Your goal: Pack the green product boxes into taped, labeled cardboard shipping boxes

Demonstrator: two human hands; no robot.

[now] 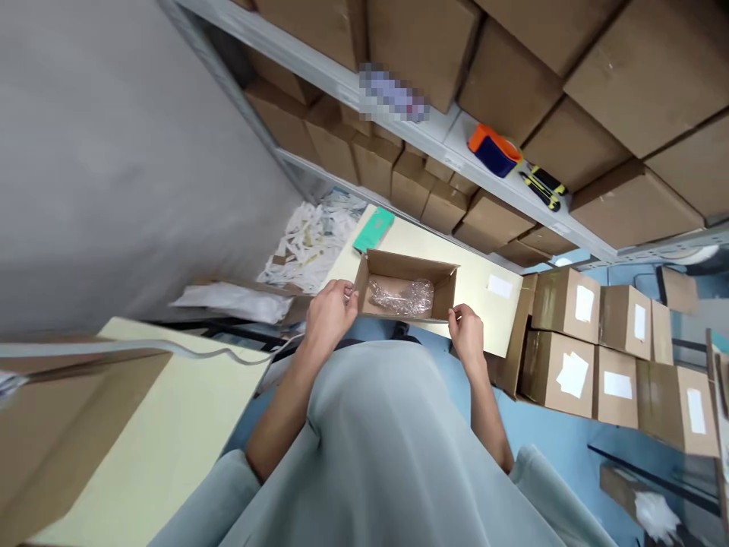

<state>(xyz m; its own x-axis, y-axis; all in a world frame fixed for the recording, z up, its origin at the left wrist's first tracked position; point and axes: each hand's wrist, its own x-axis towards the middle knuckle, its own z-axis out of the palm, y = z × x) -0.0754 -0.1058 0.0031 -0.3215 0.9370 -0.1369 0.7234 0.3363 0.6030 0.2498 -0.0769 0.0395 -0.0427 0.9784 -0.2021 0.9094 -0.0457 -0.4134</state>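
While hands [329, 315] [468, 334] hold the box [411, 266], fingers [342, 286] seem part-hidden; bubble wrap [418, 298] shows.

The left hand [331, 313] grips the left end of an open cardboard box [411, 266], and the right hand [468, 333] holds its near right corner. Bubble wrap [418, 298] lies inside the box. Beyond it, a green packet [374, 229] rests on the pale table [475, 272]. Yellow-and-black cutters [542, 188] lie on a shelf [452, 137] stacked with cartons [424, 49]. Labelled boxes [565, 302] stand to the right, and paper scraps [310, 237] are heaped beyond the left hand.
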